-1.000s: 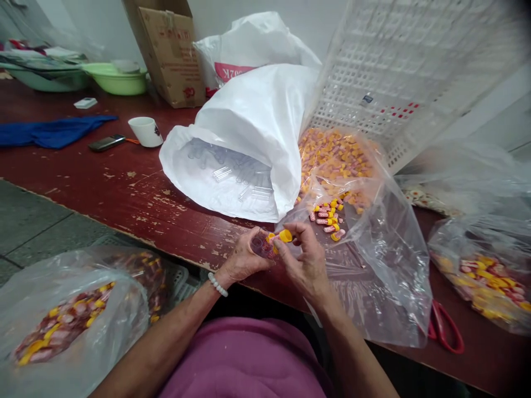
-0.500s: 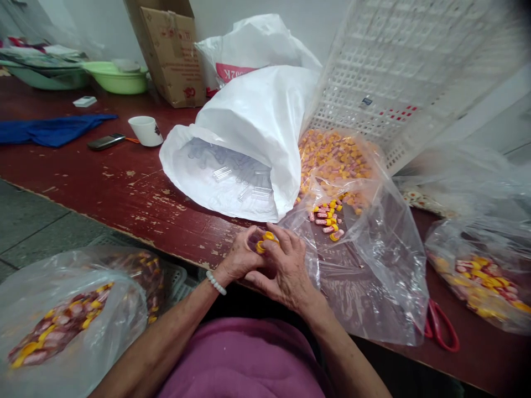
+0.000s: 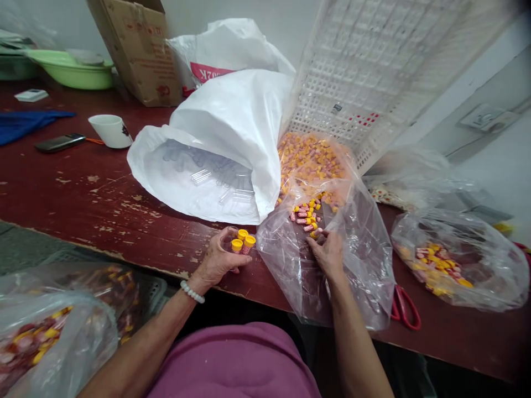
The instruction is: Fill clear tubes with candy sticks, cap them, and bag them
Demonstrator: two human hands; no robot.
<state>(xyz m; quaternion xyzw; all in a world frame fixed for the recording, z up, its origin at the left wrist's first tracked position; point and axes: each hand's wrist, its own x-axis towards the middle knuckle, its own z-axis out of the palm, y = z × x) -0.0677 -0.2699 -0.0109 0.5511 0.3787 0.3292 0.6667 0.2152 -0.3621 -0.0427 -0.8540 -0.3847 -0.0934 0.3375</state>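
My left hand [image 3: 219,253], wearing a pale bead bracelet [image 3: 192,292], is closed around three small yellow-capped vials [image 3: 237,244] above the table's front edge. Their caps face up, and clear plastic shows beside them. At the mouth of a clear plastic bag [image 3: 286,260], my right hand [image 3: 331,255] has thumb and fingers closed on a yellow-capped vial [image 3: 315,234]. Just beyond it lie loose pink-and-yellow vials [image 3: 305,213], with a large heap of the same kind [image 3: 313,157] farther inside the bag. A white sack [image 3: 182,202] holding clear tubes [image 3: 201,177] lies open beyond my left hand.
A white plastic crate [image 3: 327,83] leans behind the heap. Red-handled scissors [image 3: 405,308] and another bag of vials [image 3: 493,271] lie right. A cup [image 3: 110,131], a phone [image 3: 60,142] and a cardboard box [image 3: 143,61] stand left. Below the table edge sits a filled bag [image 3: 83,315].
My hands have moved apart. The left keeps the yellow-capped vials, now three in sight, while the right has reached to the loose vials on the bag. The view has shifted right.
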